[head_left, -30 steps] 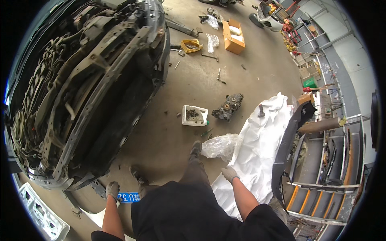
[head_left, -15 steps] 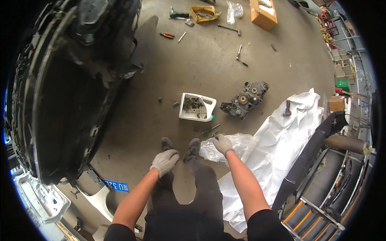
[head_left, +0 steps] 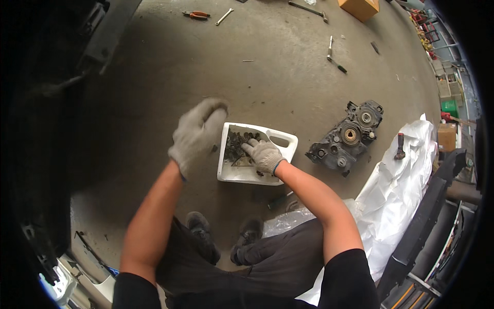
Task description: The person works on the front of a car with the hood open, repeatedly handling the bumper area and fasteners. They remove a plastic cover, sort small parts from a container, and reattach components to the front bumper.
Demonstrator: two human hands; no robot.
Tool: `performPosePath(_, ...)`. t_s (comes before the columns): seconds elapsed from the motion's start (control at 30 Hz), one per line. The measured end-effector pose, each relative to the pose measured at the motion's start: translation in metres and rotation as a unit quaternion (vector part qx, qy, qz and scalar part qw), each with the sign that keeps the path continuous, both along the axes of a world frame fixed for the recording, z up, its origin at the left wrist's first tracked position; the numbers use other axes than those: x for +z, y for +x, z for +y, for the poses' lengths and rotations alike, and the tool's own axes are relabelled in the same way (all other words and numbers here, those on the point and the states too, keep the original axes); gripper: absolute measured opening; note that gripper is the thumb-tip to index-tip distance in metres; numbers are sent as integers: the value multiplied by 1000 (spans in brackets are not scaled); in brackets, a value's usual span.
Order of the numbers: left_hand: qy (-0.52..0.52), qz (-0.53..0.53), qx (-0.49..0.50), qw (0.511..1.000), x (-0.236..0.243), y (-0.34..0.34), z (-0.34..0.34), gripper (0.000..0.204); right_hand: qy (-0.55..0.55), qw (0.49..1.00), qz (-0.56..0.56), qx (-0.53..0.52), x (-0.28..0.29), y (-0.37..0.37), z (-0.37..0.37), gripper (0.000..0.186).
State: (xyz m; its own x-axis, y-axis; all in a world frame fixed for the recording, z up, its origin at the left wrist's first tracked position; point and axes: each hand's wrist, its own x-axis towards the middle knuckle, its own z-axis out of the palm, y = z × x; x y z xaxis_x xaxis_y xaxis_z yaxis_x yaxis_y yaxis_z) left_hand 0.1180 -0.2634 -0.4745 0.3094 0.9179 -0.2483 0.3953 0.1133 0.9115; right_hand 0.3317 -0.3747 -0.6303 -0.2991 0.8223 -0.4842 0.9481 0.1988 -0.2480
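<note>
My gloved right hand (head_left: 263, 155) reaches into a white cut-open plastic jug (head_left: 226, 173) on the floor, its fingers apart and touching a pile of small dark fasteners (head_left: 235, 144). My gloved left hand (head_left: 195, 136) hangs in the air just left of the jug, blurred; I cannot tell whether it holds anything. To the right of the jug lies a dark headlight housing (head_left: 350, 135), its back facing up.
A dark vehicle front (head_left: 51, 129) fills the left side. Crumpled white sheeting (head_left: 391, 195), a hammer-like tool (head_left: 399, 147) and a black bumper piece (head_left: 422, 226) lie right. Pliers (head_left: 195, 15), wrenches (head_left: 224, 16), a ratchet (head_left: 330, 51) and a cardboard box (head_left: 358, 7) lie ahead.
My body is lower and closer to the jug. My right hand has moved from beside the plastic wrap into the jug. My left hand has risen forward to beside it.
</note>
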Motion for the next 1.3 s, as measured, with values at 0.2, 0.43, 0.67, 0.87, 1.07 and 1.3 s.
performPosePath(0.2,-23,-33,46,998,-26,7,21,32,-116,990,-50,67,-32,-15,0,35)
performPosePath(0.43,91,144,-31,985,-3,6,6,39,-199,979,-14,42,-14,-16,2,33)
performPosePath(0.67,101,139,-53,984,-10,9,0,37,-107,993,40,26,-29,-43,12,48)
performPosePath(0.87,112,162,-41,979,-3,0,10,39,-179,977,94,-63,-29,-22,27,31)
performPosePath(1.07,73,184,-78,977,-7,4,7,42,24,993,17,-115,-65,-8,19,32)
performPosePath(1.3,111,203,-79,970,-9,3,5,38,-62,991,-114,-39,-65,-45,32,24)
